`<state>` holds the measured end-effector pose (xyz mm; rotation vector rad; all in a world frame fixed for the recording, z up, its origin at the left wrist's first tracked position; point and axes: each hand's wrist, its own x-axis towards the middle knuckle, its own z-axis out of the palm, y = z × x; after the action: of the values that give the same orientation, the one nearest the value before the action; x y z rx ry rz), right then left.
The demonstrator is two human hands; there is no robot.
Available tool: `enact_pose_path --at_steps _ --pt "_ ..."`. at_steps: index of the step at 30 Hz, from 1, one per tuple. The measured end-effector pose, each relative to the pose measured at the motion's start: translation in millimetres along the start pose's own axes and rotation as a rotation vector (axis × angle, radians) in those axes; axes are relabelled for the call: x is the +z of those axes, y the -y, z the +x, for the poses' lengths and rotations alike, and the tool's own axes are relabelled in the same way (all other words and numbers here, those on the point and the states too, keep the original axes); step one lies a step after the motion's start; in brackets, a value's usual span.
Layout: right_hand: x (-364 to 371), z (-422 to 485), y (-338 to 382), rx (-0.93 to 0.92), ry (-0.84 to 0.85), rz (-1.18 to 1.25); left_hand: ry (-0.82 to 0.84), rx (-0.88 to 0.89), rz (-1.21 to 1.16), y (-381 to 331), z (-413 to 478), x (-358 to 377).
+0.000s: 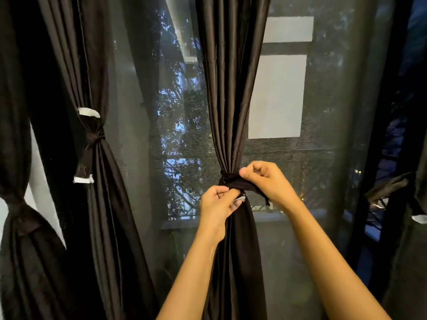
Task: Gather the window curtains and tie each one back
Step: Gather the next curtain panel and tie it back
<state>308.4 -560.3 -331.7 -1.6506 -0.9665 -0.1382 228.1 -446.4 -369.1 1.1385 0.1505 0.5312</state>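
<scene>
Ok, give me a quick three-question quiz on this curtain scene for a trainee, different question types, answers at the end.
1. True or false: the left hand and right hand both hold the tie band wrapped round the middle curtain.
2. The neighbouring curtain on its left is: A tied back, B hanging loose, C taken down.
3. Fill in: the end tabs on the neighbouring tie are ___.
Key: 1 true; 2 A; 3 white.

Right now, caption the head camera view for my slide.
Left hand and right hand grip a dark tie band around the gathered middle curtain; the left curtain hangs already tied.
</scene>
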Motion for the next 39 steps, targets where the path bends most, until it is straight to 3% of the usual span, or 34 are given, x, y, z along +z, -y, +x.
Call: enact_pose_path --at_steps 5,8,12,17,21,23,28,32,35,39 --pt "5.9 -10.4 -25.5 0.133 0.252 0.167 0.098 -0.004 -0.003 1.5 -2.7 -14.0" --pt "11.7 -11.5 -34.3 0.149 0.284 0.194 0.138 -0.032 0.0 -0.5 -3.0 -21.2" --pt "24.4 -10.0 -37.2 0.148 0.172 0.107 0.174 -0.064 -0.008 -4.3 -3.4 -23.4" --pt "41.4 -17.8 -34.1 0.124 -0.2 -0.194 0.192 -0.094 -0.042 -5.2 -1.5 -25.8" --pt "47.3 -23.2 -34.0 0.14 -0.268 -0.468 0.193 -0.102 -0.022 -4.0 4.4 -27.8" --pt "50.7 -21.1 -32.1 0.195 -0.225 -0.36 0.202 -0.085 0.034 -2.6 7.7 -29.2" --pt "57.9 -15.1 -15.1 0.437 -0.25 0.323 0.205 -0.014 0.196 -1.0 10.2 -32.4" --pt "58.3 -9.5 -4.5 0.471 -0.286 0.502 0.226 0.0 0.238 -1.0 13.9 -33.8" --pt "62.8 -4.6 2.9 0.623 -0.319 0.647 0.23 -0.004 0.219 -0.9 15.2 -32.7" --pt "57.6 -1.5 3.8 0.794 -0.178 0.898 0.217 -0.009 0.148 -0.4 17.1 -29.7"
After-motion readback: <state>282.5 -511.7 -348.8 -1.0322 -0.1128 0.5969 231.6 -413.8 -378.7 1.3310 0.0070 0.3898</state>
